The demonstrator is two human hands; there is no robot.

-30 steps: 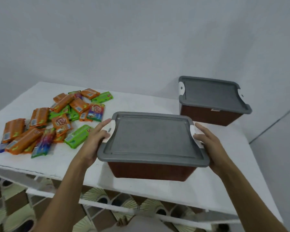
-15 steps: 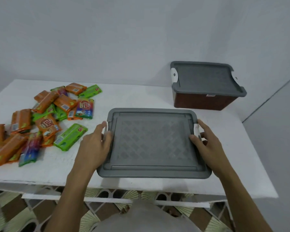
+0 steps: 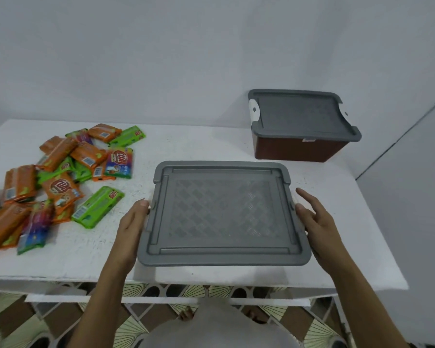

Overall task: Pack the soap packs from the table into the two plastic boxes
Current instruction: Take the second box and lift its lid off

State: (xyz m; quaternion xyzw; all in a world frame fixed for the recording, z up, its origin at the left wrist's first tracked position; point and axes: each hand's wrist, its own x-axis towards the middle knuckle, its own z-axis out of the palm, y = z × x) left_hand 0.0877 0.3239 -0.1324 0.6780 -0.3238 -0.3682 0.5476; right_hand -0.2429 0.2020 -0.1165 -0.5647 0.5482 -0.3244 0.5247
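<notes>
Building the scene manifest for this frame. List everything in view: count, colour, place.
near box: 1, grey lid on, body hidden from above; front centre of the table, between the hands
far box: 1, grey lid on, brown body, white latch; back right of the table
soap packs: well over a dozen, overlapping so exact count unclear; orange, green, a few multicolour; loose pile on the table's left side
table: 1, white
wall: pale grey, behind the table
floor: patterned tiles, below the table's front edge
shirt: grey, bottom centre
left hand: at the near box lid's left edge, fingers hidden
right hand: at the lid's right edge, index finger straight
</notes>
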